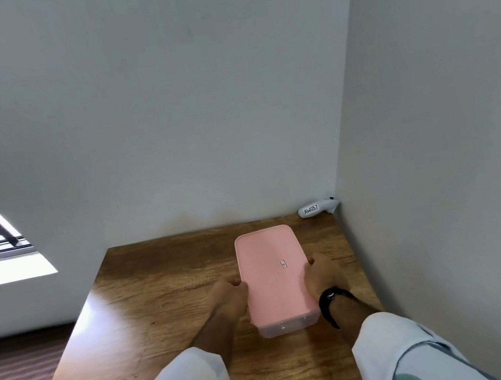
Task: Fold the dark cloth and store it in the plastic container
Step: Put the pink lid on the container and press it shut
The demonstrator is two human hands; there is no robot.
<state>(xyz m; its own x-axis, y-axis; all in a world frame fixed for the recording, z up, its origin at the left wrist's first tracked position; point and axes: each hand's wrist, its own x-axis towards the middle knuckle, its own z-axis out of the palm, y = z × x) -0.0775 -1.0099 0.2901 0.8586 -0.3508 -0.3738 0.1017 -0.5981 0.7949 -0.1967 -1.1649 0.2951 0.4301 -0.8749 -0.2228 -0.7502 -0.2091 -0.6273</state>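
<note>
Left hand (230,292) and right hand (320,274) each grip a long side of the plastic container (276,281), fingers curled at the edge of its pink lid (266,253). The lid is on. The container rests on the wooden tabletop (149,306). The dark cloth cannot be seen. A white device labelled AW057 (317,208) lies in the far right corner.

Rectangular clear plastic container (285,328) w/ pink lid (273,272) sits on brown wooden table (162,304), right of centre, near the corner of the walls. Left hand (229,296) touches lid's left edge, right hand (321,275) its right edge. White labelled device (317,208) lies behind container, in table's far right corner.
</note>
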